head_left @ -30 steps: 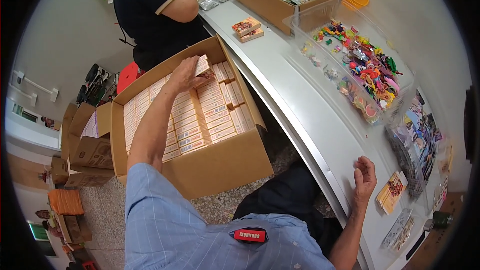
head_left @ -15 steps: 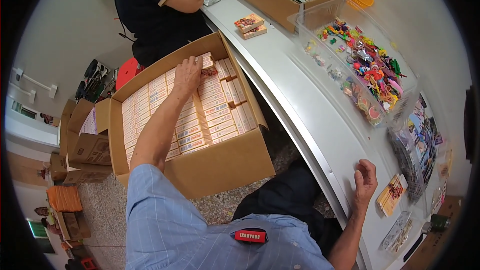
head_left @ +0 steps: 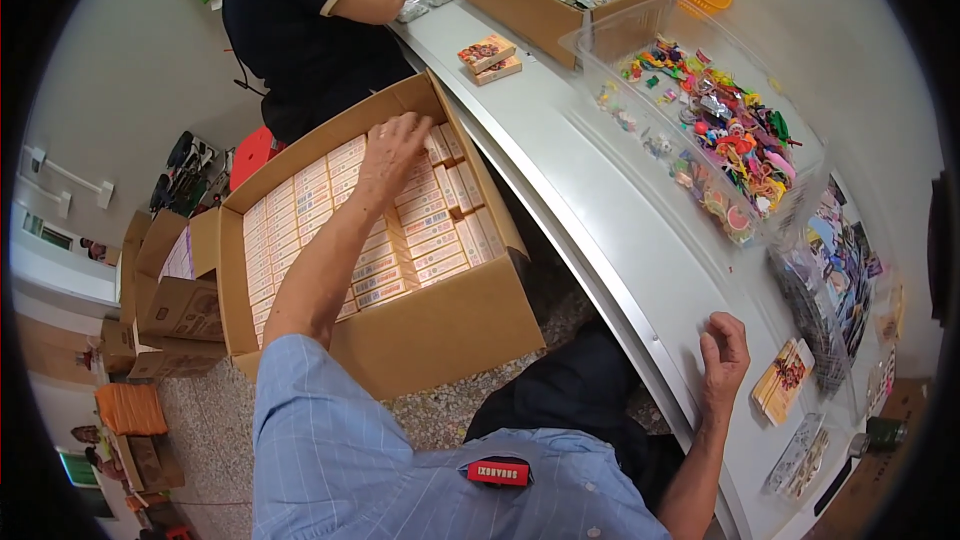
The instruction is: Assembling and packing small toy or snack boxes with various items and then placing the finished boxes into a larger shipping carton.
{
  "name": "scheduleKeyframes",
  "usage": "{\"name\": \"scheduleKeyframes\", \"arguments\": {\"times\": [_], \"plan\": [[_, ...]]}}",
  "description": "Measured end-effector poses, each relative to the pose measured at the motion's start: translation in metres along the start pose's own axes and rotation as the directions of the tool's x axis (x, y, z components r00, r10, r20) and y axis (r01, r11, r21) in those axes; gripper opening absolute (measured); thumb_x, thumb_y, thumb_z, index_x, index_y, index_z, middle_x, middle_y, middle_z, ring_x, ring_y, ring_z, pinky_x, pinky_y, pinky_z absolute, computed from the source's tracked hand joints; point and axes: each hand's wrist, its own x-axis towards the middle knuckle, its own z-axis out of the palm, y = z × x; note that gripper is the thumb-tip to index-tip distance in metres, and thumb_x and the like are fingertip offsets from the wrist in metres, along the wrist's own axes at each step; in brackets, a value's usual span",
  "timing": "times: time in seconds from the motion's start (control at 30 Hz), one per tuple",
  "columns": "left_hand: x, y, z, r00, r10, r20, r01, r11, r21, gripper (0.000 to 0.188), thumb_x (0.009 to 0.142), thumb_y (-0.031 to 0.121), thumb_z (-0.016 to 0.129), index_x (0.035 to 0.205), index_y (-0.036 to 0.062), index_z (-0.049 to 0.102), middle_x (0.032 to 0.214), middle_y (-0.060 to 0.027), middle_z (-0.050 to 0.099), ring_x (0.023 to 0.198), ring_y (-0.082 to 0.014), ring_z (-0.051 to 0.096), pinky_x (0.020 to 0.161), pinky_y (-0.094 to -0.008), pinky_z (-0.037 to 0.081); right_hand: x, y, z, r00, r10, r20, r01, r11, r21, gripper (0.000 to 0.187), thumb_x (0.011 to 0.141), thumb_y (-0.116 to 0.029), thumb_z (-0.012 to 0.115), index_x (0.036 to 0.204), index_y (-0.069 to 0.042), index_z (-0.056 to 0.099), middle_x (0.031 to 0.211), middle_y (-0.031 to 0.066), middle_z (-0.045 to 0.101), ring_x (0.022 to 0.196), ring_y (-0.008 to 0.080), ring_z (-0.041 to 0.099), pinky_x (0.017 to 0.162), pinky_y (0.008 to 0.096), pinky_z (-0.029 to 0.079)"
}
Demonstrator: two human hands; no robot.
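Observation:
A large open cardboard carton [head_left: 440, 335] stands before me, packed with rows of small cream printed boxes [head_left: 310, 202]. My left hand [head_left: 393, 152] lies over the far right rows, fingers bent down onto the box edges. Its fingertips are slightly blurred, and no box shows lifted in it. Some boxes at the right side sit at uneven heights. At the right, my right hand [head_left: 724, 355] rests by the near edge of the white table [head_left: 590, 190], fingers loosely curled, thumb apart, nothing in it. Close beside it lies a small stack of flat picture boxes [head_left: 783, 380].
Two picture boxes [head_left: 490, 58] lie farther along the table. A clear bin [head_left: 625, 125] holds colourful trinkets; behind it stands a brown carton [head_left: 530, 15] of packets. A co-worker [head_left: 300, 25] in black works at the far end. More cartons [head_left: 180, 305] stand on the left floor.
My left hand has shifted slightly right over the rows. The picture-faced box that showed by its fingers is no longer seen there. My right hand has hardly moved.

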Motion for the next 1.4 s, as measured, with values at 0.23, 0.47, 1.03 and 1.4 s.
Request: {"name": "scheduleKeyframes", "arguments": {"times": [0.23,0.47,1.03,1.4], "plan": [[0.007,-0.020,0.011,0.936,0.254,0.243,-0.277,0.959,0.065,0.035,0.094,0.019,0.059,0.127,0.0093,0.065,0.139,-0.0041,0.054,0.135,-0.0262,0.045,0.110,-0.0421,0.037,0.000,-0.001,0.001,0.999,-0.035,0.034,0.037,0.998,-0.043,0.026,0.089,-0.001,0.065,0.115,0.000,0.066,0.120,0.0073,0.059,0.110,0.0176,0.057,0.099,0.0306,0.045],[-0.004,-0.016,0.013,0.958,0.266,0.103,-0.272,0.961,0.052,0.043,0.089,0.017,0.066,0.131,0.0094,0.060,0.146,-0.0093,0.050,0.139,-0.0320,0.043,0.111,-0.0457,0.037,-0.004,-0.004,0.000,0.999,-0.044,0.027,0.046,0.995,-0.091,0.026,0.088,0.000,0.065,0.115,0.000,0.065,0.118,0.0074,0.059,0.108,0.0179,0.058,0.099,0.0314,0.046],[-0.064,0.198,-0.233,0.890,0.381,-0.252,-0.332,0.160,-0.929,0.032,0.088,0.000,0.075,0.119,-0.0023,0.066,0.088,-0.0109,0.069,0.071,-0.0134,0.063,0.063,-0.0270,0.052,-0.081,-0.040,-0.145,0.662,-0.031,-0.749,-0.343,0.876,-0.340,0.043,0.092,-0.019,0.074,0.127,0.002,0.061,0.102,0.0107,0.066,0.084,0.0133,0.061,0.079,0.0287,0.051],[-0.066,0.523,-0.200,0.683,0.704,0.195,0.185,0.091,-0.978,0.061,0.088,0.039,0.076,0.125,-0.0075,0.062,0.100,-0.0196,0.072,0.078,-0.0260,0.070,0.066,-0.0360,0.054,-0.051,-0.005,-0.163,0.713,0.208,-0.669,-0.581,0.710,-0.398,0.058,0.078,-0.047,0.082,0.105,0.003,0.072,0.093,0.0178,0.075,0.080,0.0280,0.072,0.074,0.0371,0.055]]}}
